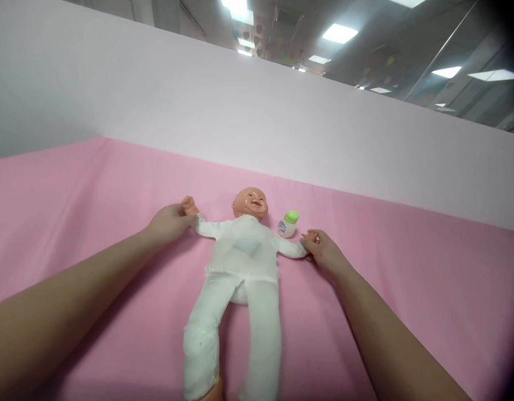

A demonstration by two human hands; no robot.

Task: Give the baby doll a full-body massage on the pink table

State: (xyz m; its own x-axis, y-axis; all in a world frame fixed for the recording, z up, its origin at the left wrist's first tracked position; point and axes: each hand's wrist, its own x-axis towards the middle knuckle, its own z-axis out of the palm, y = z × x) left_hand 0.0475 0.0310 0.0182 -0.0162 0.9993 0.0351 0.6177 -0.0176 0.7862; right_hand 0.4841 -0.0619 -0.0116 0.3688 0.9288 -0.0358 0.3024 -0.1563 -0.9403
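Note:
A baby doll (244,250) lies on its back on a pink sheet, its white cloth body facing up and its arms stretched out sideways. My left hand (171,223) is closed round the doll's wrist on the left side of the view, with the small plastic fist showing beyond my fingers. On the other side, my right hand (326,250) pinches the doll's other hand and wrist. Just above that arm, beside the doll's head, stands a small white bottle (287,224) with a green cap, tilted slightly. The doll's feet are mostly cut off by the lower edge.
The pink sheet (131,184) covers the surface around the doll, with soft creases at the left. A white wall (240,111) rises behind it. Above the wall, glass panels (365,61) show ceiling lights and small heart-shaped decorations.

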